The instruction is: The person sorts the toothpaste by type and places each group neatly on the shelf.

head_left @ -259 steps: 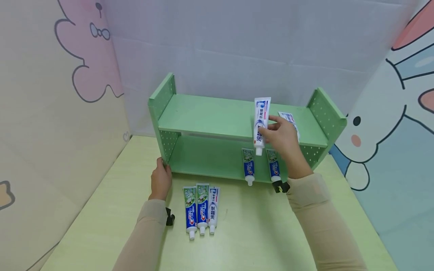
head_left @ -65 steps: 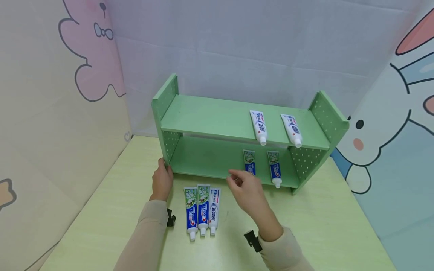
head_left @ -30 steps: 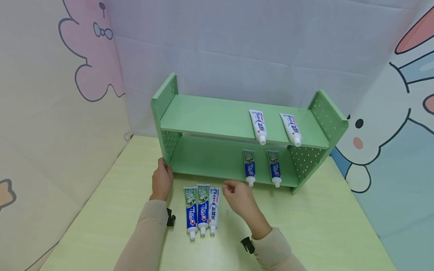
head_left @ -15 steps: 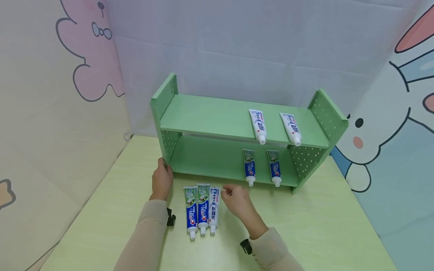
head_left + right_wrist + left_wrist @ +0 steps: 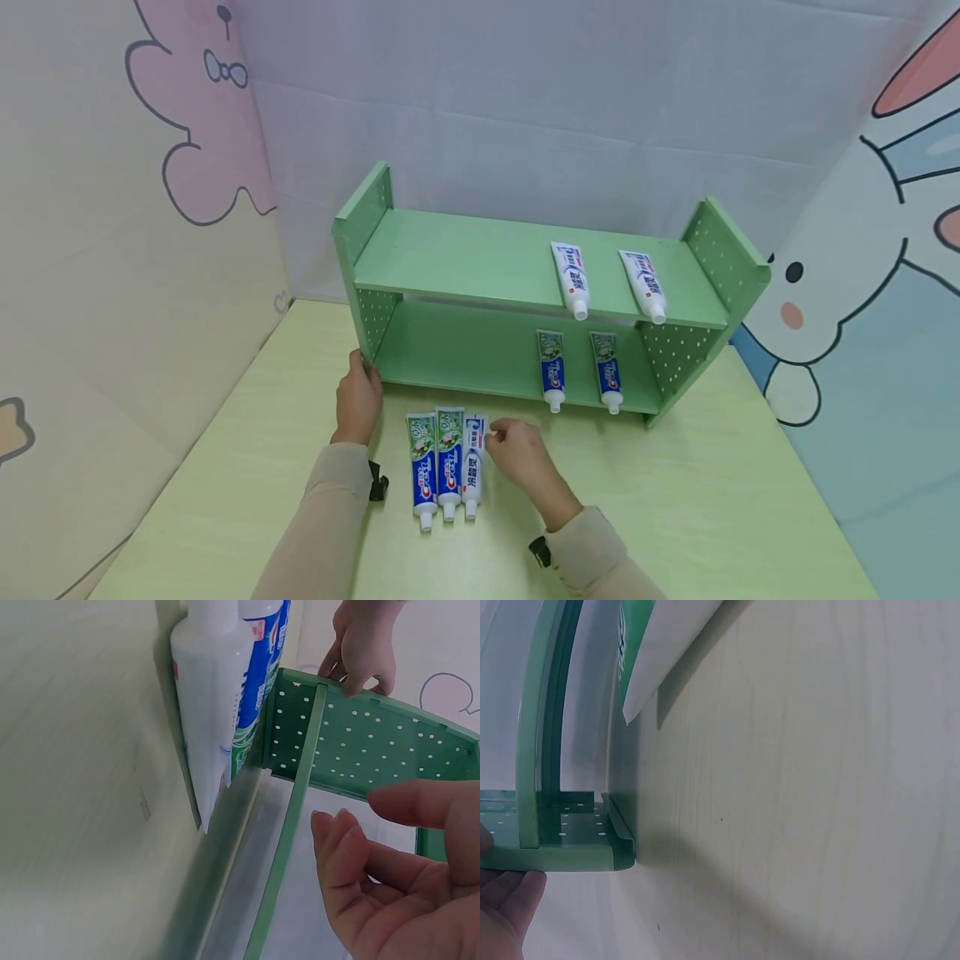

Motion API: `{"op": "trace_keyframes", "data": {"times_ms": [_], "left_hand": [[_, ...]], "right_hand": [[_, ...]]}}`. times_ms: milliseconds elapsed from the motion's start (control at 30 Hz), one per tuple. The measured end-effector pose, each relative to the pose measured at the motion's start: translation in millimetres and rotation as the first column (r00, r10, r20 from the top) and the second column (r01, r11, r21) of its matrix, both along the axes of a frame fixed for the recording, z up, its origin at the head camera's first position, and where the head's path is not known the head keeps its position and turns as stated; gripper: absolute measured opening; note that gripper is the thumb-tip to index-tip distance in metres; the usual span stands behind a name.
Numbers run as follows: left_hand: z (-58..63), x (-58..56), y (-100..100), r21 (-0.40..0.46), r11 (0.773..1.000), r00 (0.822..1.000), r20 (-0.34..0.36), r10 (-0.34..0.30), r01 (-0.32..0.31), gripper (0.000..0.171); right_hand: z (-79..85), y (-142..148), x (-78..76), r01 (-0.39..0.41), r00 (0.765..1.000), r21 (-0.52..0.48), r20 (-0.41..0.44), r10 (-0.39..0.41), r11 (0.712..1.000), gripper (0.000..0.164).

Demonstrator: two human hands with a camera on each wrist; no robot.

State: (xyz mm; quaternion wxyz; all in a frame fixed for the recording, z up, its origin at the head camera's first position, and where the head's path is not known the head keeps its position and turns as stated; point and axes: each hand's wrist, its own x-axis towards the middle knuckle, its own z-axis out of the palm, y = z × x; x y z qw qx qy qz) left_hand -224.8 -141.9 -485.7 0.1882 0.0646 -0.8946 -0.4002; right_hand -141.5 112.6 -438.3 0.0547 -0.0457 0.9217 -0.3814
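Observation:
My left hand (image 5: 358, 402) grips the lower left side panel of a green two-tier shelf (image 5: 465, 254); in the left wrist view its fingers (image 5: 521, 896) lie against the panel's edge. My right hand (image 5: 521, 454) hovers just right of a white toothpaste tube (image 5: 472, 467), loosely curled with nothing in it. In the right wrist view a gap shows between its thumb and fingertips (image 5: 341, 829). Left of the white tube lie two blue-and-green Crest toothpaste tubes (image 5: 423, 471), side by side on the table, caps towards me.
Two white toothpaste tubes (image 5: 572, 279) lie on the upper tier's right half, caps over the front edge. Below them, two Crest tubes (image 5: 551, 367) lie on the lower tier. The wooden table (image 5: 712, 500) runs up to walls with cartoon prints.
Earlier, my right hand held a white tube over the upper tier; that tube now lies there. The right hand has since come down and left beside the tabletop tubes. My left hand stays on the shelf.

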Motion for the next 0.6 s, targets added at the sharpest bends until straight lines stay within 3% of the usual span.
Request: {"op": "trace_keyframes", "data": {"times_ms": [600], "left_hand": [[-3.4, -2.7, -1, -0.01, 1.0, 1.0, -0.009, 0.006, -0.006, 0.033]], "right_hand": [[-21.3, -8, -1.1, 0.002, 0.998, 0.037, 0.065, -0.005, 0.999, 0.029]]}}
